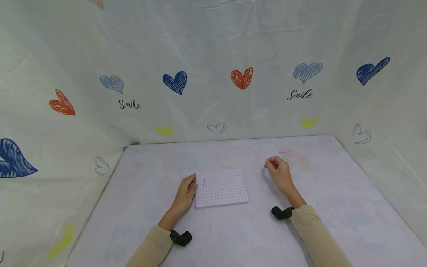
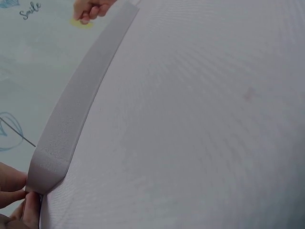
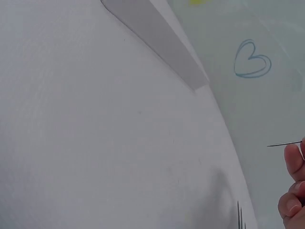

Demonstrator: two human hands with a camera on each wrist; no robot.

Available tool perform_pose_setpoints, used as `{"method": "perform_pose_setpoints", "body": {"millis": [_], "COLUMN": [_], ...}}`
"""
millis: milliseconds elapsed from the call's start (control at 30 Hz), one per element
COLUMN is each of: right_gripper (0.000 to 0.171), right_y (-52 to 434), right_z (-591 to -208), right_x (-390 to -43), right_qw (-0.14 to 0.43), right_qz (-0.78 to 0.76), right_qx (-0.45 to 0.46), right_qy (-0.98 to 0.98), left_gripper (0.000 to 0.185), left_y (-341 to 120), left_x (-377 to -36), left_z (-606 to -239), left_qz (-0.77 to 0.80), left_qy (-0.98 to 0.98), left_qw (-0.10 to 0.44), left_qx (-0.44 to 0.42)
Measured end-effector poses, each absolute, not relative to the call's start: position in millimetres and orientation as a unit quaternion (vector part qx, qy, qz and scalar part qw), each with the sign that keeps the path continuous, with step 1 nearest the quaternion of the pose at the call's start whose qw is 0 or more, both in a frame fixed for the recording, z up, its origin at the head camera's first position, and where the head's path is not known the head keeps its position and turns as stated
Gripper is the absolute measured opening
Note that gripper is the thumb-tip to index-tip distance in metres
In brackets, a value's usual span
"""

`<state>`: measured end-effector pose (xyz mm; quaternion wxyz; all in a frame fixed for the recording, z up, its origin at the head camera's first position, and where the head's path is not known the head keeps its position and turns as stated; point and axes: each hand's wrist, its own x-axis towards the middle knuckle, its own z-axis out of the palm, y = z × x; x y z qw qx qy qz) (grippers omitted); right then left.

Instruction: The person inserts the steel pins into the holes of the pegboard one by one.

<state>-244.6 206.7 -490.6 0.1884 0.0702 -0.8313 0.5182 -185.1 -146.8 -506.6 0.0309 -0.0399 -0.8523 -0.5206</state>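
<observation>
A thin needle [image 3: 284,143] is pinched in the right hand [image 1: 278,171] above the worktop [image 1: 333,207], while the perforated white board [image 1: 221,187] (one pin already standing in it) is steadied at its left edge by the left hand [image 1: 185,193], so careful alignment over a hole seems called for next.

Your board [image 1: 221,188]: matt white, dotted, foam-like. Needle [image 3: 284,143] in your fingers [image 3: 294,162]: thin, dark metal. Counter [image 1: 233,230]: smooth matt cloth.

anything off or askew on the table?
Nothing stands out. The dotted board lies flat, steadied at its edge by the left hand; one pin stands in it. The right hand pinches a thin needle.
</observation>
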Motion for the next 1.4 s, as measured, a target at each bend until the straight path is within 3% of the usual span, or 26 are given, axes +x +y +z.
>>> {"method": "perform_pose_setpoints", "body": {"millis": [367,633,1400], "right_gripper": [0.004,0.003,0.005], "right_y": [182,151,97], "right_z": [-478,-440,-440], "right_x": [-240,-211,-202], "right_qw": [0.164,0.144,0.088], "right_qz": [0.545,0.544,0.544], "right_qx": [0.102,0.139,0.234], "right_qy": [-0.816,-0.815,-0.801], "left_gripper": [0.047,0.047,0.047], "left_y": [-148,-148,-148], "left_x": [-185,-184,-184], "left_z": [-508,-507,-506], "left_qz": [-0.527,-0.531,-0.528], "left_qy": [-0.848,-0.846,-0.847], "left_qw": [0.032,0.029,0.032], "left_qx": [-0.048,-0.048,-0.049]}}
